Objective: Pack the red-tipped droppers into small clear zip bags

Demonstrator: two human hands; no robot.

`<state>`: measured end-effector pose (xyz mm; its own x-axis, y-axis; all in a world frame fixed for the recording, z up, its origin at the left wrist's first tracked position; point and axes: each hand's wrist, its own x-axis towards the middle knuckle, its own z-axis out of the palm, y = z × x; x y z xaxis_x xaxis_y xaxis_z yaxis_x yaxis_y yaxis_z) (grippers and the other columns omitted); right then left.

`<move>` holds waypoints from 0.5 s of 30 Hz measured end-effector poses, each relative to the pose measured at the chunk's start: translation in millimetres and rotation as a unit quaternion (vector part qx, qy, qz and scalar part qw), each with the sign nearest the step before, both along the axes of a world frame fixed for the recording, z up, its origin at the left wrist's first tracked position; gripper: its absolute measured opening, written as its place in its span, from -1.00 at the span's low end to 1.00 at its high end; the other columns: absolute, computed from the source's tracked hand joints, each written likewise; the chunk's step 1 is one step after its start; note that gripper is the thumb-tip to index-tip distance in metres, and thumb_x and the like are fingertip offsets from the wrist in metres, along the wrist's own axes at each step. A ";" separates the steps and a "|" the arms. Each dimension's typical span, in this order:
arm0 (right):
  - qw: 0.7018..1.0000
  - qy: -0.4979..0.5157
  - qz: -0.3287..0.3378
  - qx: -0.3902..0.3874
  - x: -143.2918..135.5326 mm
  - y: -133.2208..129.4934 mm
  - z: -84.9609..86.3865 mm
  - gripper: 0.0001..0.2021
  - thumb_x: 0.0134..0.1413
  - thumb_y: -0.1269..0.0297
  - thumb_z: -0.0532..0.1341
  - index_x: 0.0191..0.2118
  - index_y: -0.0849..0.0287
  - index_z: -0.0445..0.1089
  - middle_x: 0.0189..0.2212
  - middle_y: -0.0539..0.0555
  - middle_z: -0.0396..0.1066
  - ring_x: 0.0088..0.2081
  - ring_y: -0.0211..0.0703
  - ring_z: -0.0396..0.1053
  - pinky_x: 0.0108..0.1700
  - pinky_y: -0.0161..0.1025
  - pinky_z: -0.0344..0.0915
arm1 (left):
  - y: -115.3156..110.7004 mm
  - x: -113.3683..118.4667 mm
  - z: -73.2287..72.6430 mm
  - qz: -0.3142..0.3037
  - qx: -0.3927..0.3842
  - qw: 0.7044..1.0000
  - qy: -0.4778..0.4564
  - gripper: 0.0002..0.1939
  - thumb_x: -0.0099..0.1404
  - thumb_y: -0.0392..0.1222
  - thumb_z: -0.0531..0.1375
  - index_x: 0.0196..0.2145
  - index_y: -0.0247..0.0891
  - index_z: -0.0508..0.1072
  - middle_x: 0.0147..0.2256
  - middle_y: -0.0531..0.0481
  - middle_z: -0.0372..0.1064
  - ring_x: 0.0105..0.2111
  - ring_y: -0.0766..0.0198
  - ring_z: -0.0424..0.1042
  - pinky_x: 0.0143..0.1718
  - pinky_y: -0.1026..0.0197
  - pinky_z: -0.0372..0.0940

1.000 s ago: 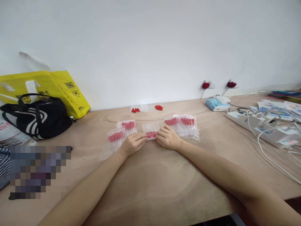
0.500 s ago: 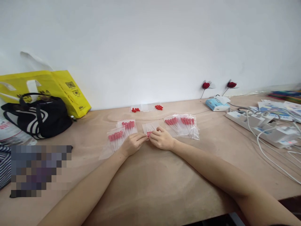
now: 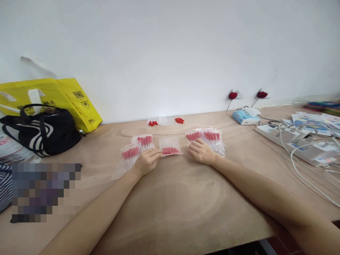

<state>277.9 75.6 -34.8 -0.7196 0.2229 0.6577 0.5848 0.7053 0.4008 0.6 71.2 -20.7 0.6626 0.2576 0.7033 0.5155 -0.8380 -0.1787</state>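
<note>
In the middle of the table lies a small clear zip bag (image 3: 170, 143), its red-tipped white sticks pointing their red ends toward me. My left hand (image 3: 148, 160) pinches this bag at its near left corner. Just right of the bag is my right hand (image 3: 202, 152), fingers curled together; whatever is under its fingertips is hidden. It partly covers a bag of red-tipped sticks (image 3: 193, 136), beside which lies another such bag (image 3: 214, 141). Two similar bags overlap at the left, a rear bag (image 3: 145, 140) and a front bag (image 3: 130, 153).
Near the wall lies a clear bag (image 3: 166, 121) with red pieces at both ends. A yellow bag (image 3: 79, 102) and black bag (image 3: 57, 134) stand left. At right are a tissue pack (image 3: 243, 117), power strips with cables (image 3: 305, 145) and two red flowers (image 3: 233, 95).
My right hand has moved right, away from my left hand, uncovering the middle bag and its red tips. My left hand stays at the bag's near left corner.
</note>
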 end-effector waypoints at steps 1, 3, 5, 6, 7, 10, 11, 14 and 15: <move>1.000 0.017 -0.015 -0.015 8.7 -1.0 -0.8 -0.71 0.14 0.45 -0.06 -0.54 0.21 0.28 -0.56 0.06 0.24 -0.44 -0.23 0.09 -0.35 -0.21 0.00 | 0.5 -1.2 0.0 0.010 -0.007 1.000 -0.010 -0.83 0.24 -0.35 0.03 -0.40 -0.29 0.41 -0.42 -0.04 0.44 -0.41 0.32 0.43 -0.36 0.26 0.37; 0.997 0.059 -0.039 -0.042 20.7 -5.0 -1.5 -0.73 0.14 0.42 -0.04 -0.53 0.21 0.28 -0.54 0.06 0.26 -0.44 -0.23 0.11 -0.36 -0.22 0.01 | 2.0 -1.8 -0.6 0.019 -0.020 0.999 -0.027 -0.83 0.25 -0.32 0.04 -0.40 -0.28 0.42 -0.42 -0.03 0.44 -0.41 0.33 0.43 -0.36 0.27 0.37; 0.993 0.086 -0.045 -0.066 22.1 -11.0 -1.0 -0.76 0.13 0.36 0.00 -0.49 0.21 0.31 -0.51 0.07 0.30 -0.42 -0.23 0.14 -0.35 -0.23 0.03 | 4.0 0.2 -2.0 0.011 -0.028 0.999 -0.030 -0.82 0.25 -0.30 0.04 -0.41 -0.28 0.43 -0.42 -0.02 0.45 -0.41 0.33 0.43 -0.36 0.27 0.36; 0.992 0.091 -0.039 -0.077 18.4 -14.2 -0.4 -0.79 0.12 0.31 0.03 -0.47 0.21 0.32 -0.49 0.07 0.32 -0.41 -0.23 0.15 -0.35 -0.23 0.04 | 5.0 1.9 -2.8 0.006 -0.030 0.999 -0.025 -0.82 0.25 -0.29 0.04 -0.41 -0.28 0.43 -0.42 -0.02 0.45 -0.41 0.32 0.43 -0.37 0.27 0.36; 0.991 0.092 -0.031 -0.089 12.4 -17.0 0.1 -0.81 0.10 0.26 0.06 -0.43 0.20 0.34 -0.46 0.08 0.34 -0.38 -0.21 0.17 -0.33 -0.23 0.06 | 5.9 3.7 -3.6 0.004 -0.031 0.999 -0.016 -0.81 0.26 -0.28 0.04 -0.42 -0.28 0.44 -0.42 -0.01 0.45 -0.41 0.32 0.43 -0.37 0.26 0.36; 0.989 0.091 -0.013 -0.120 -14.0 -20.4 -0.1 -0.81 0.05 0.22 0.12 -0.26 0.20 0.36 -0.32 0.12 0.36 -0.27 -0.16 0.21 -0.26 -0.21 0.12 | 6.0 8.8 -4.7 0.011 -0.037 0.999 0.014 -0.78 0.28 -0.25 0.02 -0.41 -0.26 0.45 -0.42 0.00 0.46 -0.41 0.30 0.42 -0.36 0.23 0.34; 0.988 0.092 -0.016 -0.126 -23.3 -19.3 -1.0 -0.80 0.05 0.25 0.11 -0.22 0.20 0.36 -0.28 0.13 0.36 -0.24 -0.15 0.21 -0.23 -0.21 0.14 | 5.1 10.1 -4.4 0.013 -0.040 0.999 0.023 -0.78 0.28 -0.24 0.02 -0.39 -0.26 0.45 -0.40 -0.01 0.46 -0.40 0.30 0.42 -0.35 0.22 0.33; 0.985 0.085 -0.037 -0.146 -46.4 -10.6 -4.8 -0.83 0.06 0.37 0.09 -0.24 0.19 0.38 -0.25 0.13 0.37 -0.20 -0.16 0.23 -0.18 -0.22 0.16 | 2.3 11.4 0.0 0.033 -0.052 0.998 0.032 -0.80 0.26 -0.18 0.04 -0.29 -0.25 0.44 -0.31 -0.04 0.45 -0.29 0.23 0.41 -0.25 0.16 0.30; 0.984 0.078 -0.047 -0.155 -51.9 -6.6 -5.9 -0.84 0.06 0.39 0.08 -0.29 0.19 0.39 -0.26 0.12 0.37 -0.21 -0.17 0.23 -0.18 -0.23 0.17 | 2.6 9.7 2.8 0.057 -0.057 0.996 0.026 -0.79 0.25 -0.15 0.05 -0.25 -0.25 0.43 -0.28 -0.06 0.45 -0.25 0.19 0.39 -0.21 0.12 0.28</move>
<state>225.9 69.1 -40.6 -0.5816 0.4913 0.6484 0.6908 0.7192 0.0747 10.3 73.8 -17.9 0.6585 0.4094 0.6315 0.6016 -0.7905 -0.1148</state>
